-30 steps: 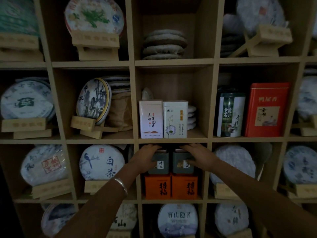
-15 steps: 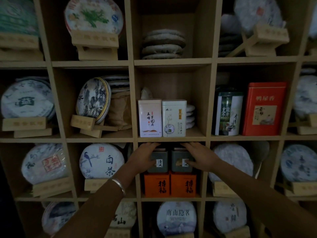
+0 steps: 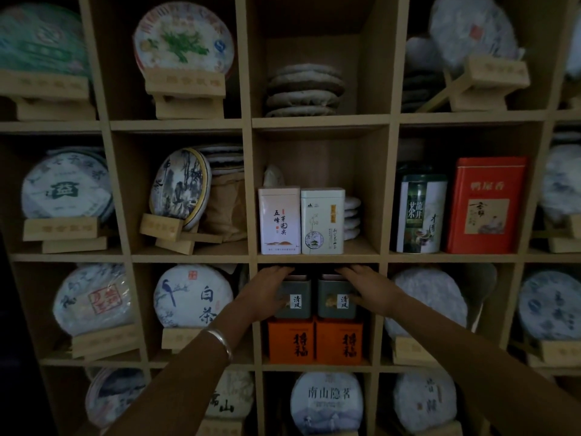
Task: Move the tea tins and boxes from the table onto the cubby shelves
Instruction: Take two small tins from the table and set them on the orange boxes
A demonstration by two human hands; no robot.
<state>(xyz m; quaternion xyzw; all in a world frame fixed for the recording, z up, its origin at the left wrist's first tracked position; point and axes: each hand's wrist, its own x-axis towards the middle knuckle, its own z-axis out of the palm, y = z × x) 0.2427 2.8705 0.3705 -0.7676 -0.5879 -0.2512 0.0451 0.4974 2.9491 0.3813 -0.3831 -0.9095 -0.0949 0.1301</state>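
Observation:
Two small grey-green tea tins stand side by side on two orange boxes [image 3: 290,341] in a middle cubby of the wooden shelf [image 3: 317,258]. My left hand [image 3: 267,291] wraps the left tin [image 3: 295,302] along its left side and top. My right hand [image 3: 366,287] grips the right tin [image 3: 333,302] at its right side and top. Both tins sit upright inside the cubby, their white labels facing me.
The cubby above holds a white box [image 3: 279,221] and a cream tin [image 3: 322,221]. To the right stand a green-and-white round tin [image 3: 420,214] and a red tin [image 3: 485,205]. Wrapped tea cakes on wooden stands fill the surrounding cubbies.
My hands stay on the two tins; the view has shifted slightly and the tins sit a little deeper in the cubby.

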